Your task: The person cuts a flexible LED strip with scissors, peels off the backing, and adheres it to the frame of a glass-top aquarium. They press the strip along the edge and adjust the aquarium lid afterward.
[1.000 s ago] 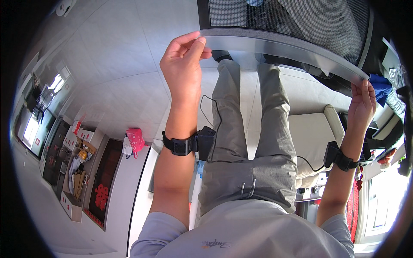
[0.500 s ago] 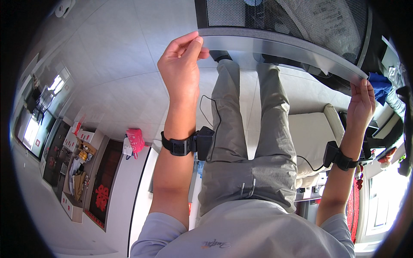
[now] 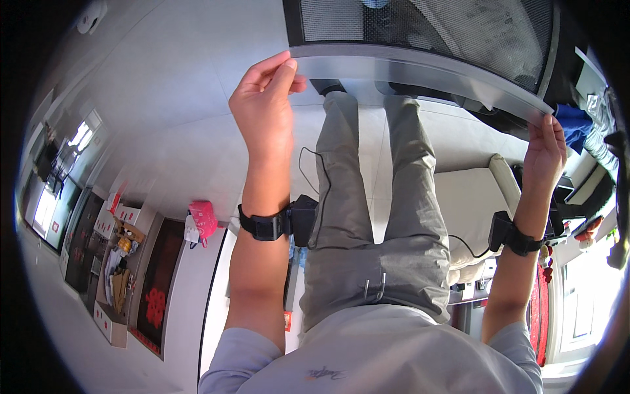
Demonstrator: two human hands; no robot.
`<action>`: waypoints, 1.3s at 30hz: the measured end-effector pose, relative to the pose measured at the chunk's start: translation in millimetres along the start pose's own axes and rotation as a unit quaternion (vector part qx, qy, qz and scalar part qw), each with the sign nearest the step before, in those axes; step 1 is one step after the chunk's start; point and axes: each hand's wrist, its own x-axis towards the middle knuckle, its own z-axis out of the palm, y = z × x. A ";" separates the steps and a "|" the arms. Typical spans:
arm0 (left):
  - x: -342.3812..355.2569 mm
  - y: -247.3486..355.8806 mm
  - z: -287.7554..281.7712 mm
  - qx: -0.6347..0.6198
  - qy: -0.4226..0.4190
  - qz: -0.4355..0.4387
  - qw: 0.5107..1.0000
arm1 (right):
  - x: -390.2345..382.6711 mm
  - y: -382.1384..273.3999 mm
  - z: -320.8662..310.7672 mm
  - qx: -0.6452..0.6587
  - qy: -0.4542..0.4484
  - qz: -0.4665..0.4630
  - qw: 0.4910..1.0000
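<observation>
A dark mesh panel (image 3: pixel 335 23) with a black border fills the top right of the view. Along its near edge runs a long, smooth, translucent grey strip (image 3: pixel 407 73). My left hand (image 3: pixel 266 108) pinches the strip's left end between thumb and fingers. At the strip's right end, my right hand (image 3: pixel 545 148) holds the corner in a similar pinch. Between them the strip stretches in one long span above my feet. Pale, crumpled material (image 3: pixel 482 29) shows through the mesh. Each wrist wears a black strap with a small box.
A cream cushioned seat (image 3: pixel 469 190) stands beside my legs on the right. Blue cloth (image 3: pixel 572 125) lies beyond my right hand. Tiled floor (image 3: pixel 177 79) spreads to the left, with a pink bag (image 3: pixel 202 220) and open shelving (image 3: pixel 121 262) farther off. Thin black cables hang from the wrist boxes.
Both hands and the strip have shifted slightly to the left in the picture, along with the mesh panel. The hold at both ends is the same.
</observation>
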 end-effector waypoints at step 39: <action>2.4 -9.6 -5.6 0.046 0.009 0.017 0.999 | -8.2 -3.6 32.0 -0.054 0.040 0.029 0.997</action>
